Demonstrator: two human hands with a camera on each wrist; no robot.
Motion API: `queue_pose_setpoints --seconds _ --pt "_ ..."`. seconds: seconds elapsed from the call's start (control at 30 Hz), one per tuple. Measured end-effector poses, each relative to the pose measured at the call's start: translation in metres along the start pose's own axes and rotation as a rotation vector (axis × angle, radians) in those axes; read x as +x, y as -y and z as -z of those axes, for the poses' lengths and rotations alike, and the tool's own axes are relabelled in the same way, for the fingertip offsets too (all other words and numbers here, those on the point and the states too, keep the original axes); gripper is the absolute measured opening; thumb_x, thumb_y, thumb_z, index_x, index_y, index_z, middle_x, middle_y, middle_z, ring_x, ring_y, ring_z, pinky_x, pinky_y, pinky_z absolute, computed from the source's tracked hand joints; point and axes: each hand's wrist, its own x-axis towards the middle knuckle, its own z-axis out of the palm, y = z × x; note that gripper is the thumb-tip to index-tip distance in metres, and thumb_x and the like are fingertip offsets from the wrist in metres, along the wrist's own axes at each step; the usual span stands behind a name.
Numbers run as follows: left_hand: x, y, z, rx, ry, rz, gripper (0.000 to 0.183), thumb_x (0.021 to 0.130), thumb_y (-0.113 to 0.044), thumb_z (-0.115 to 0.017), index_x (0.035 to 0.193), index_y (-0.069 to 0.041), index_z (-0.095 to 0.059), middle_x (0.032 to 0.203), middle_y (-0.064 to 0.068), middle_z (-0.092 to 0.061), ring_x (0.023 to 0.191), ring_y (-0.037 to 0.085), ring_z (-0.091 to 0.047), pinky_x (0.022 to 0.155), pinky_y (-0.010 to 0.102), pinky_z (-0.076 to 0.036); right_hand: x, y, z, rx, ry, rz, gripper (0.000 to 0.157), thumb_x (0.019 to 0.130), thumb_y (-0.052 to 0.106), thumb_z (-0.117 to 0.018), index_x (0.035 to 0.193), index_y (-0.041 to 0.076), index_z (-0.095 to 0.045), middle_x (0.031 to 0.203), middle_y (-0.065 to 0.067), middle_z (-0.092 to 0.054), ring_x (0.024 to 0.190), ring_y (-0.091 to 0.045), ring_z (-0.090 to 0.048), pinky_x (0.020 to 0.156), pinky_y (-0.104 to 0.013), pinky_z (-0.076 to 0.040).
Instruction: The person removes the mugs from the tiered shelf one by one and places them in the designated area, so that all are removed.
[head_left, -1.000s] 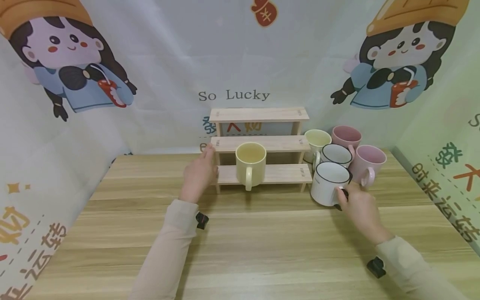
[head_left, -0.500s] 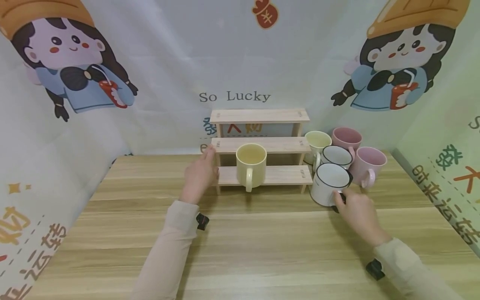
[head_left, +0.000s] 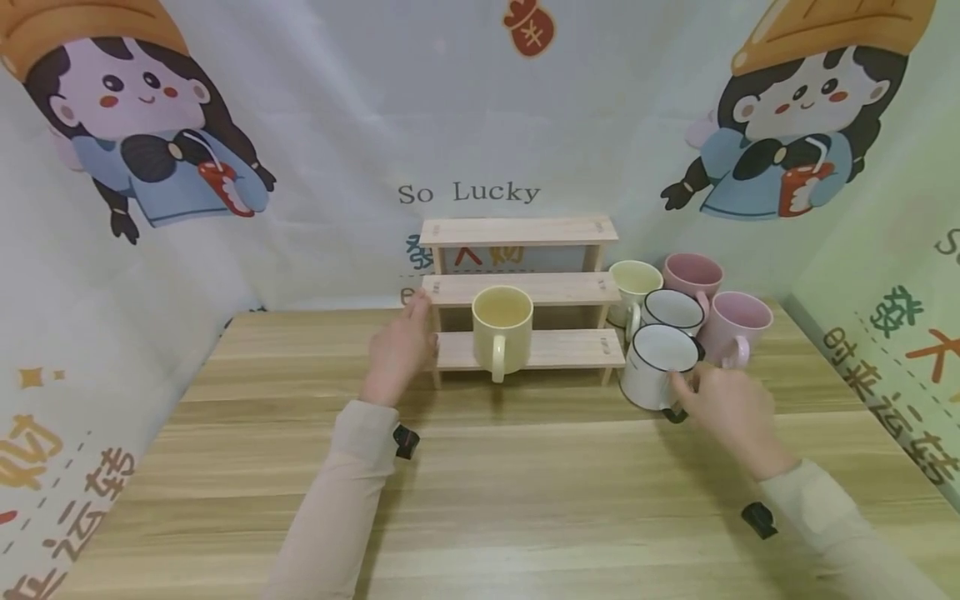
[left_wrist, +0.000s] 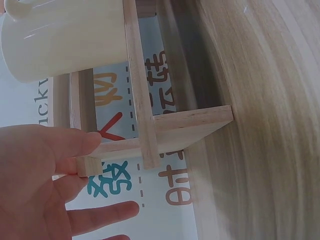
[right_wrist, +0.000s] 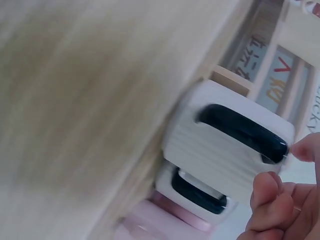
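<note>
A yellow mug (head_left: 502, 333) stands on the lowest tier of a three-tier wooden shelf (head_left: 521, 289), handle facing forward. My left hand (head_left: 400, 352) pinches the left end of the middle tier; in the left wrist view the thumb (left_wrist: 82, 143) lies on the board's edge. My right hand (head_left: 727, 408) is beside the front white enamel mug (head_left: 652, 375) with a black rim. In the right wrist view the mug's black handle (right_wrist: 245, 131) is uncovered; the thumb is at its upper end, and the loosely bent fingers (right_wrist: 272, 205) stand off it.
Right of the shelf, behind the front mug, cluster a second white mug (head_left: 672, 310), a pale yellow-green mug (head_left: 634, 277), a pink mug (head_left: 741, 312) and a darker pink mug (head_left: 693, 271). They stand on a wood-grain table (head_left: 525, 500) before a printed backdrop (head_left: 337, 125).
My right hand has let go of the front white mug's handle and shifted slightly to the right. The mug has barely moved. My left hand stays on the shelf.
</note>
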Motion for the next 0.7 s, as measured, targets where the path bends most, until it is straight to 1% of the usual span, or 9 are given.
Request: queue_pose_setpoints --seconds 0.07,0.17,0.33,0.4,0.57,0.7 --pt "0.0 0.0 0.0 0.0 -0.006 0.001 0.061 0.094 -0.02 -0.056 0.148 -0.012 -0.027 0.159 0.005 -0.023 0.073 0.03 -0.06 0.053 0.035 -0.048 0.0 0.002 0.005 -0.006 -0.013 0.007 0.043 0.092 0.035 -0.052 0.056 0.013 -0.052 0.046 -0.001 -0.044 0.043 -0.022 -0.041 0.034 -0.032 -0.028" --pt "0.001 0.0 0.0 0.001 -0.005 0.004 0.06 0.094 -0.02 -0.055 0.147 -0.013 -0.028 0.159 0.004 -0.023 0.074 0.031 -0.06 0.054 0.035 -0.048 0.002 0.008 0.011 -0.022 -0.036 0.04 0.042 0.091 0.032 -0.054 0.054 0.012 -0.048 0.045 0.0 -0.041 0.041 -0.02 -0.038 0.034 -0.03 -0.026" --pt "0.0 0.001 -0.001 0.0 0.004 0.003 0.061 0.094 -0.02 -0.056 0.147 -0.014 -0.027 0.159 0.003 -0.022 0.072 0.029 -0.059 0.052 0.034 -0.048 0.004 0.026 0.016 -0.017 -0.063 0.125 0.041 0.088 0.023 -0.057 0.052 0.013 -0.043 0.044 0.003 -0.037 0.04 -0.015 -0.036 0.036 -0.026 -0.023" --pt "0.0 0.001 -0.001 -0.001 0.007 0.005 0.061 0.094 -0.02 -0.056 0.148 -0.014 -0.027 0.159 0.003 -0.022 0.071 0.029 -0.059 0.052 0.033 -0.047 0.006 0.035 0.017 -0.004 -0.057 0.136 0.039 0.088 0.021 -0.058 0.053 0.012 -0.044 0.045 0.002 -0.038 0.041 -0.016 -0.037 0.037 -0.026 -0.024" --pt "0.0 0.001 -0.001 0.007 0.015 0.01 0.061 0.095 -0.021 -0.055 0.148 -0.014 -0.026 0.16 0.003 -0.02 0.073 0.03 -0.059 0.053 0.034 -0.047 0.01 0.052 0.014 0.012 -0.045 0.148 0.034 0.087 0.021 -0.058 0.056 0.013 -0.046 0.049 -0.001 -0.042 0.045 -0.02 -0.04 0.038 -0.03 -0.027" --pt "0.0 0.0 0.0 0.007 0.021 0.016 0.061 0.095 -0.022 -0.055 0.149 -0.015 -0.026 0.16 0.002 -0.019 0.078 0.032 -0.061 0.055 0.036 -0.048 0.015 0.065 0.009 0.013 -0.049 0.172 0.036 0.088 0.024 -0.058 0.055 0.015 -0.046 0.048 0.0 -0.042 0.045 -0.02 -0.04 0.037 -0.029 -0.027"
